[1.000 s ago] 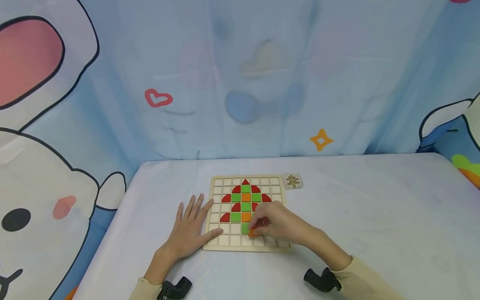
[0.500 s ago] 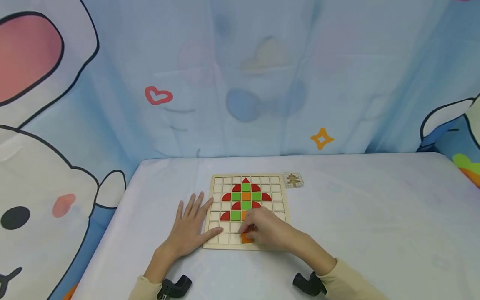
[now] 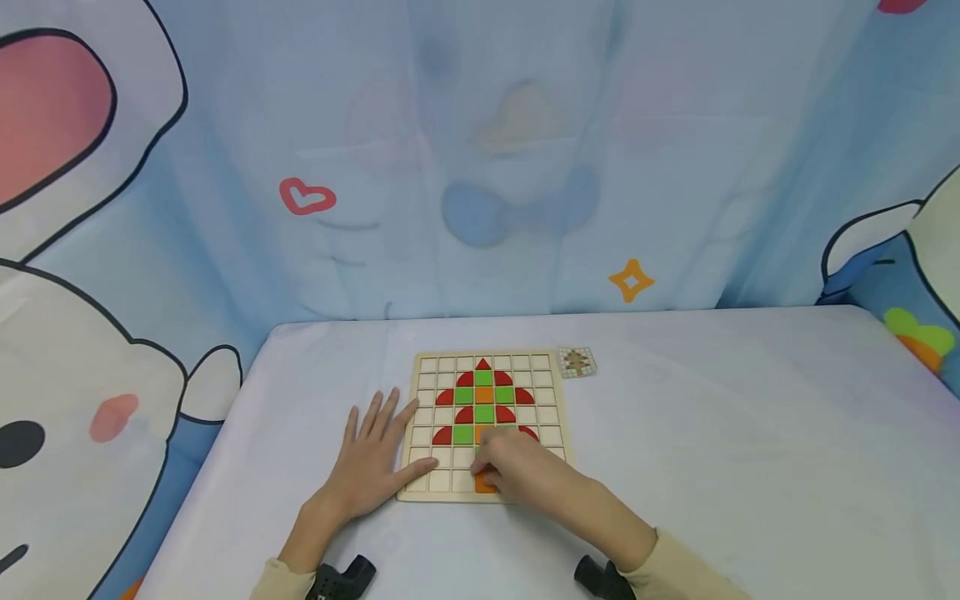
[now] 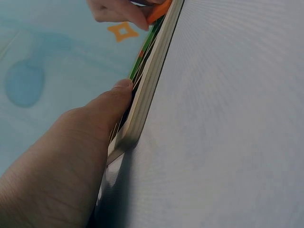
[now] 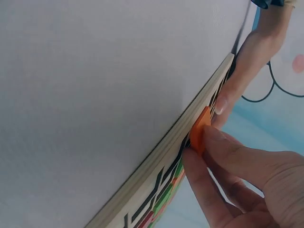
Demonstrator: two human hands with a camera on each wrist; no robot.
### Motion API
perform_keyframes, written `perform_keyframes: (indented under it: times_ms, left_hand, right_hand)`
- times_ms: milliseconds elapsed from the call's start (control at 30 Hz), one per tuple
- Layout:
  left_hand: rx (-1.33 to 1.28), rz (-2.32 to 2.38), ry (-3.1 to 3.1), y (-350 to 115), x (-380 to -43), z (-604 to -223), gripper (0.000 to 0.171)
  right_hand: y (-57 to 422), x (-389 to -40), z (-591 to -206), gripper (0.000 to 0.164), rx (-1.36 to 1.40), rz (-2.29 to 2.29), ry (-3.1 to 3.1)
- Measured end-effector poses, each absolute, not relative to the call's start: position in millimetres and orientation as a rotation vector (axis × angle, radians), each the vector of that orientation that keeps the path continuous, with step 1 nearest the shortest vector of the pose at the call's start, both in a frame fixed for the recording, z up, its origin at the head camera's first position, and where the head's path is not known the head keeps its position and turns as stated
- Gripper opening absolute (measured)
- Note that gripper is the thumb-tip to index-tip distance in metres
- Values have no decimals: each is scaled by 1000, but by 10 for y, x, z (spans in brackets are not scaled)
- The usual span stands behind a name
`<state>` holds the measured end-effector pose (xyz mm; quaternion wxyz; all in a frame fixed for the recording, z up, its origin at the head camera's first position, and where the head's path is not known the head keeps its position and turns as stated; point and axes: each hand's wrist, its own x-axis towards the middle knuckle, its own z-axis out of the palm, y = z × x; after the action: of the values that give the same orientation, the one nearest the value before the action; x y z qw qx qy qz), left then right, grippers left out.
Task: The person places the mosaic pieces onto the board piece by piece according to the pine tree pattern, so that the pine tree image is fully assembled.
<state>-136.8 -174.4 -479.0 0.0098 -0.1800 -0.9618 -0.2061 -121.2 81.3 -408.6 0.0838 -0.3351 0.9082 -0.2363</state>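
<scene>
A square wooden grid board [image 3: 551, 364] lies on the table. Red quarter-round, green square and orange square tiles form a tree shape on it, with a red triangle tile [image 3: 483, 364] at the top. My right hand [image 3: 528, 473] pinches an orange square tile [image 5: 199, 130] between thumb and fingers, at the bottom row below the tree. In the right wrist view this tile stands tilted at the grid. That hand covers part of the lower right tiles in the head view. My left hand [image 3: 367, 471] rests with fingers spread on the board's left side, thumb over the grid.
A small card [image 3: 577, 362] with a tree pattern lies by the board's upper right corner. White cloth [image 3: 712, 433] covers the table. A blue cartoon curtain [image 3: 525, 250] hangs behind it. Black wrist devices [image 3: 345, 577] sit at both sleeves.
My right hand has moved left and slightly down with the orange tile, bringing it to the bottom row under the trunk. The left hand stays on the board; the head view shifts slightly.
</scene>
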Motion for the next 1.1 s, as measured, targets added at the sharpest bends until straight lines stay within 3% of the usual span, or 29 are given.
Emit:
perform_keyframes:
  times_ms: [767, 1100]
  left_hand:
    - [-559, -627, -2996, -1763, -1383, -4805, 88]
    - [-572, -641, -3011, -1747, -1388, -4813, 88]
  right_hand:
    - [752, -1071, -4159, 9, -1207, -339, 2950]
    - [894, -1035, -4207, 14, -1122, -654, 2845]
